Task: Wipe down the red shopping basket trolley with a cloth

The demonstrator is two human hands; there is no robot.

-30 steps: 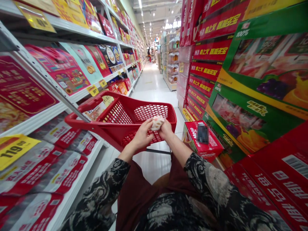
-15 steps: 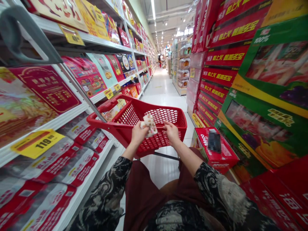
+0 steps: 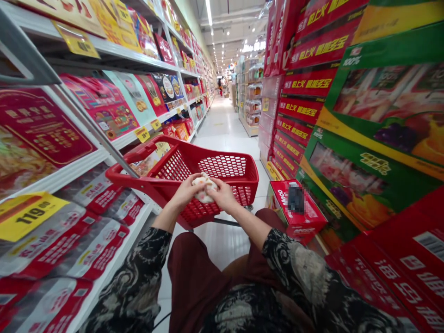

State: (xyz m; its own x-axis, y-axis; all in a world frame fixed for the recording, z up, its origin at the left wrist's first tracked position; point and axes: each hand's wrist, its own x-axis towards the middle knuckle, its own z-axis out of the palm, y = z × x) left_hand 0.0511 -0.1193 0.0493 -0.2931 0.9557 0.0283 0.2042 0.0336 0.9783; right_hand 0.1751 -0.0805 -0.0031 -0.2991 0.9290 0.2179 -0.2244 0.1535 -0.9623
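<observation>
Both my hands meet in front of me on a small white cloth with red and orange spots [image 3: 205, 188]. My left hand [image 3: 186, 190] is closed on its left side. My right hand [image 3: 223, 194] is closed on its right side, fingers curled over it. The cloth is bunched up between them. Just beyond my hands stands a red plastic shopping cart [image 3: 239, 162], its basket open toward me. The cart's grey handle bar [image 3: 26, 60] crosses the upper left corner.
White shelves with red gift boxes [image 3: 41, 129] and a yellow price tag [image 3: 24, 215] line the left. Stacked red and green drink cartons [image 3: 364, 120] wall the right, one red carton [image 3: 294, 208] jutting out low. A white-tiled aisle [image 3: 222, 125] runs ahead.
Half a second ago my left hand alone held the cloth with the right hand apart; now both hands are pressed together on it, bunching it up.
</observation>
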